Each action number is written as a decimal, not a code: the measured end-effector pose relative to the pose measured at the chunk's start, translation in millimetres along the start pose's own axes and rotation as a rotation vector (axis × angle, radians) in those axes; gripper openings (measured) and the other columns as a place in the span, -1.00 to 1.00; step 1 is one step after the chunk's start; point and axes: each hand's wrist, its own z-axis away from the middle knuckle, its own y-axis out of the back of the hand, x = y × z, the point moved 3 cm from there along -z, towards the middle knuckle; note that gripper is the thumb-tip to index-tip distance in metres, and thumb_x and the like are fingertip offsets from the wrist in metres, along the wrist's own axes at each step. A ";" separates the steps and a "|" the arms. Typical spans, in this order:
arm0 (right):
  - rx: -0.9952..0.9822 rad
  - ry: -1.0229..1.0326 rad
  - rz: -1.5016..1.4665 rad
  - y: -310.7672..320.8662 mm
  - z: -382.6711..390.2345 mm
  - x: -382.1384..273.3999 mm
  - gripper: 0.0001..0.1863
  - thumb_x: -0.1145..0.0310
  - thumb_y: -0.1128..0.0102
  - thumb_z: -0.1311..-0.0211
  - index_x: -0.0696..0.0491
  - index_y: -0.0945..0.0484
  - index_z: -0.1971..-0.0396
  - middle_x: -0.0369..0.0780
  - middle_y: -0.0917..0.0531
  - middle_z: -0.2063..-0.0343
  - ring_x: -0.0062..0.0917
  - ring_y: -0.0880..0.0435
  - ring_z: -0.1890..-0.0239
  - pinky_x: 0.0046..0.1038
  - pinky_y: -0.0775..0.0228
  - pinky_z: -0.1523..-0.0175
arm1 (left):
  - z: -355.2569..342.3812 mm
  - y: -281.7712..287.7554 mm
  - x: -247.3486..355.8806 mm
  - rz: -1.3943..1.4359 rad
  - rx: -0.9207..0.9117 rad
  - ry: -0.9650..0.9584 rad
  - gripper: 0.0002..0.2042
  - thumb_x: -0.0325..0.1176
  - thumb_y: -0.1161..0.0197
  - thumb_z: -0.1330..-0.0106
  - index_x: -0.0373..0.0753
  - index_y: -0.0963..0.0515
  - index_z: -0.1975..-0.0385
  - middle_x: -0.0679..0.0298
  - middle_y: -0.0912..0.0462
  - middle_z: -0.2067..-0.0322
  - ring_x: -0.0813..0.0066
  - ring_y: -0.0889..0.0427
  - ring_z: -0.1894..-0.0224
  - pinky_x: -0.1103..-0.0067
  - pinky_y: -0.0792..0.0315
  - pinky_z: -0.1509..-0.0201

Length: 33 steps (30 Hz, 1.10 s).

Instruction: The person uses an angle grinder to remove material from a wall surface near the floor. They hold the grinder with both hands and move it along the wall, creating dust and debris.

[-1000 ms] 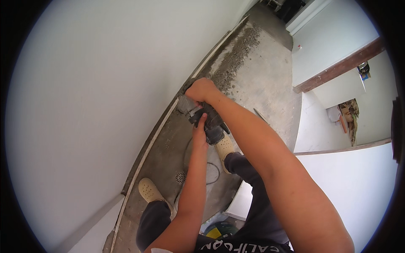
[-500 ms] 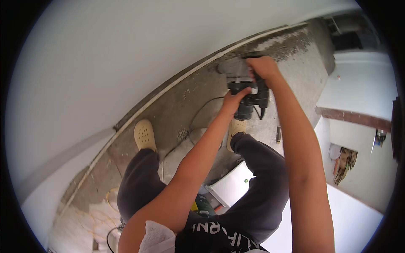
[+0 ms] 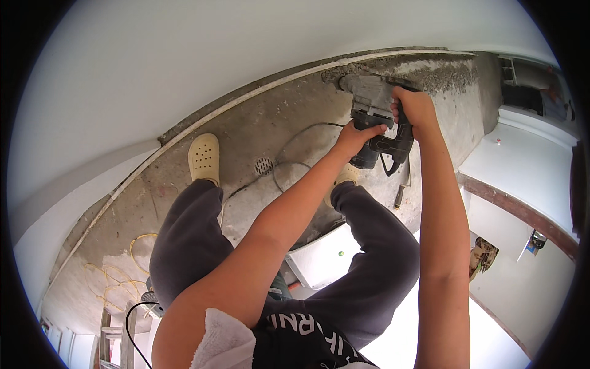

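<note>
My right hand point(image 3: 413, 109) is closed on the black rear handle of a dusty grey-and-black power tool point(image 3: 371, 98). Lower on the tool, my left hand point(image 3: 359, 136) grips its black body, thumb across it. The tool's front rests by rubble point(image 3: 445, 72) and chipped concrete along the wall base, beside a pale strip point(image 3: 227, 106) that follows the wall. A dark cord point(image 3: 301, 133) loops over the concrete floor point(image 3: 257, 115), near a drain grate point(image 3: 263, 165). A long tool with a dark handle point(image 3: 399, 197) lies just right of my right foot.
My feet in cream clogs point(image 3: 204, 158) stand apart. A white object point(image 3: 321, 261) lies between my legs, yellow cables point(image 3: 110, 277) and a ladder point(image 3: 108, 338) at lower left. The white wall point(image 3: 153, 74) runs along the top; white structures with a brown wooden beam point(image 3: 510, 203) stand right.
My view has turned, bringing the ladder and yellow cables into sight. The tool and both hands sit higher and further right in the picture, still gripped the same way.
</note>
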 end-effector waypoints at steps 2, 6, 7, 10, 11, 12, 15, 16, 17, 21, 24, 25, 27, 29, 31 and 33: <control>0.028 -0.005 0.001 -1.2 0.1 -0.2 -0.75 0.31 -0.20 -0.08 0.23 -0.59 0.56 -0.17 -0.61 0.64 -0.49 -0.57 0.64 -0.42 -0.43 0.51 | -0.8 0.1 -0.6 0.023 0.003 -0.027 -0.52 -0.06 -0.58 -0.08 -0.25 -0.65 0.12 0.28 -0.74 0.24 0.54 -0.70 0.24 0.57 -0.54 0.12; 0.013 -0.016 0.010 -9.1 0.9 -2.7 -0.72 0.27 -0.21 -0.08 0.23 -0.61 0.57 -0.18 -0.61 0.66 -0.48 -0.57 0.66 -0.40 -0.43 0.51 | -1.9 5.2 -0.6 -0.035 0.036 0.032 -0.53 -0.08 -0.55 -0.12 -0.25 -0.64 0.08 0.30 -0.74 0.22 0.55 -0.69 0.22 0.57 -0.54 0.09; -0.003 0.028 0.032 -11.5 1.0 -5.9 -0.71 0.27 -0.20 -0.08 0.23 -0.62 0.59 -0.17 -0.62 0.66 -0.48 -0.59 0.65 -0.40 -0.45 0.50 | -2.3 5.1 1.3 0.015 0.005 -0.014 -0.53 -0.09 -0.54 -0.13 -0.25 -0.63 0.06 0.30 -0.73 0.20 0.55 -0.69 0.20 0.57 -0.53 0.07; 0.018 0.071 0.160 -22.0 5.7 -12.0 -0.67 0.24 -0.22 -0.10 0.24 -0.62 0.63 -0.15 -0.63 0.67 -0.49 -0.61 0.65 -0.40 -0.46 0.48 | -0.7 7.7 -3.8 0.131 -0.033 -0.045 -0.53 -0.12 -0.52 -0.17 -0.25 -0.62 0.00 0.31 -0.72 0.17 0.54 -0.68 0.16 0.57 -0.52 0.02; 0.037 0.082 0.218 -29.4 8.5 -14.1 -0.66 0.23 -0.24 -0.11 0.24 -0.62 0.64 -0.16 -0.62 0.68 -0.48 -0.61 0.66 -0.40 -0.45 0.49 | -0.4 11.0 -7.7 0.183 -0.028 -0.057 -0.54 -0.14 -0.51 -0.18 -0.24 -0.62 0.00 0.32 -0.72 0.16 0.54 -0.68 0.16 0.57 -0.51 0.00; 0.050 0.123 0.265 -39.9 12.3 -17.2 -0.64 0.21 -0.26 -0.12 0.23 -0.61 0.64 -0.17 -0.61 0.68 -0.48 -0.60 0.67 -0.40 -0.44 0.50 | -0.1 15.7 -12.7 0.242 -0.033 -0.088 -0.55 -0.15 -0.50 -0.19 -0.24 -0.62 -0.01 0.32 -0.72 0.15 0.53 -0.68 0.15 0.57 -0.51 -0.01; 0.112 0.305 0.420 -95.1 36.8 -19.2 -0.62 0.19 -0.19 -0.06 0.28 -0.66 0.58 0.08 -0.71 0.51 -0.14 -0.76 0.39 -0.22 -0.59 0.20 | 9.1 49.0 -36.8 0.352 -0.015 -0.150 -0.51 -0.13 -0.42 -0.28 -0.25 -0.53 -0.12 0.28 -0.69 0.06 0.51 -0.66 0.06 0.53 -0.51 -0.07; 0.164 0.482 0.558 -122.9 48.8 -22.9 -0.68 0.27 -0.16 -0.05 0.27 -0.66 0.59 0.07 -0.70 0.53 -0.11 -0.75 0.36 -0.19 -0.58 0.18 | 11.8 64.9 -46.4 0.419 0.027 -0.134 -0.49 -0.13 -0.42 -0.28 -0.26 -0.52 -0.14 0.28 -0.68 0.04 0.49 -0.66 0.05 0.52 -0.51 -0.09; 0.125 0.716 0.749 -149.2 63.1 -24.4 -0.73 0.33 -0.16 -0.03 0.25 -0.67 0.57 0.07 -0.69 0.51 -0.05 -0.74 0.34 -0.14 -0.58 0.17 | 12.2 80.3 -52.5 0.500 -0.012 -0.192 -0.50 -0.12 -0.41 -0.29 -0.26 -0.52 -0.14 0.28 -0.68 0.04 0.49 -0.66 0.05 0.51 -0.51 -0.09; -0.042 0.406 0.569 -244.9 81.6 -25.1 -0.70 0.38 -0.16 -0.19 0.34 -0.54 0.22 0.09 -0.67 0.19 -0.18 -0.75 0.19 -0.34 -0.64 0.08 | 28.0 152.0 -74.7 0.649 0.007 -0.206 -0.52 -0.12 -0.37 -0.32 -0.26 -0.51 -0.14 0.27 -0.68 0.04 0.48 -0.66 0.05 0.51 -0.51 -0.08; 0.049 0.441 0.538 -263.3 80.5 -35.6 -0.71 0.37 -0.23 -0.10 0.32 -0.59 0.30 0.10 -0.71 0.34 -0.09 -0.77 0.24 -0.27 -0.63 0.08 | 28.4 177.6 -79.0 0.655 0.000 -0.194 -0.53 -0.12 -0.33 -0.35 -0.26 -0.50 -0.15 0.27 -0.68 0.05 0.48 -0.66 0.05 0.51 -0.52 -0.08; 0.066 0.439 0.509 -260.2 75.7 -38.0 -0.72 0.37 -0.24 -0.09 0.31 -0.60 0.32 0.09 -0.72 0.35 -0.10 -0.77 0.23 -0.28 -0.63 0.09 | 23.5 177.8 -79.3 0.652 -0.011 -0.187 -0.53 -0.12 -0.32 -0.36 -0.26 -0.49 -0.15 0.27 -0.68 0.05 0.48 -0.67 0.06 0.50 -0.52 -0.08; -0.025 0.318 0.517 -247.5 61.3 -36.6 -0.74 0.35 -0.25 -0.08 0.29 -0.62 0.36 0.08 -0.72 0.35 -0.11 -0.77 0.22 -0.30 -0.64 0.10 | 8.6 167.4 -80.0 0.641 -0.043 -0.158 -0.54 -0.12 -0.30 -0.37 -0.26 -0.49 -0.15 0.27 -0.68 0.05 0.48 -0.67 0.06 0.50 -0.52 -0.07; -0.063 0.299 0.585 -231.6 46.3 -37.3 -0.75 0.35 -0.23 -0.06 0.26 -0.65 0.39 0.08 -0.72 0.35 -0.09 -0.77 0.21 -0.28 -0.64 0.10 | -8.8 150.3 -78.5 0.620 -0.085 -0.146 -0.55 -0.11 -0.27 -0.39 -0.26 -0.48 -0.15 0.26 -0.68 0.05 0.47 -0.67 0.06 0.50 -0.52 -0.07; -0.080 0.286 0.596 -215.6 36.8 -33.3 -0.76 0.34 -0.22 -0.05 0.24 -0.68 0.44 0.08 -0.72 0.35 -0.09 -0.77 0.21 -0.25 -0.63 0.09 | -21.3 133.9 -75.9 0.605 -0.118 -0.129 -0.56 -0.11 -0.25 -0.41 -0.26 -0.48 -0.15 0.26 -0.67 0.05 0.47 -0.67 0.06 0.50 -0.52 -0.07; -0.024 0.376 0.529 -198.5 29.5 -32.8 -0.75 0.32 -0.22 -0.04 0.23 -0.69 0.48 0.09 -0.72 0.36 -0.09 -0.77 0.22 -0.23 -0.62 0.08 | -27.2 122.0 -68.0 0.577 -0.135 -0.125 -0.56 -0.11 -0.23 -0.43 -0.26 -0.47 -0.15 0.26 -0.67 0.05 0.47 -0.67 0.06 0.49 -0.53 -0.06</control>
